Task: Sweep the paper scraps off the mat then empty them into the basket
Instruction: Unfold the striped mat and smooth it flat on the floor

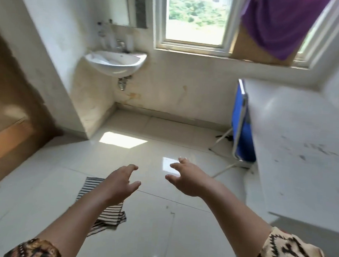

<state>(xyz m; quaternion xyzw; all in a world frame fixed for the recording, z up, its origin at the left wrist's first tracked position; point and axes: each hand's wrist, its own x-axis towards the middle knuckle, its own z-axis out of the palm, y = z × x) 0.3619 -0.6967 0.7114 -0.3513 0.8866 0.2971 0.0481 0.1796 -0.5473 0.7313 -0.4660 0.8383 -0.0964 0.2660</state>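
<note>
Patterned cloth frames the bottom of our view: the left sleeve (pixel 34 249) is dark and busy, the right sleeve (pixel 291 252) cream with black zigzags. Our left hand (pixel 122 183) reaches out over the striped mat (pixel 111 215), fingers spread and lightly curved, holding nothing. Our right hand (pixel 185 178) hangs beyond the mat's far right corner, equally spread and empty.

The mat, which we take for the task's own, is a thin black-and-white striped cloth. It lies rumpled on the glossy pale floor tiles (pixel 159 226), partly hidden under our left forearm. We see no paper scraps on the part that shows, and neither a broom nor the basket is in view, so we judge the sweeping not yet begun.

To do this step well, we should first flatten the mat's folds so scraps cannot hide in the creases. Then we should stroke toward one edge, gently, since light paper likely skids on tile this slick.

Far beyond the mat a rounded white ceramic basin (pixel 115 63) hangs on the wall. To the mat's right stands a smooth white counter (pixel 301 145), scuffed with dark marks.
</note>
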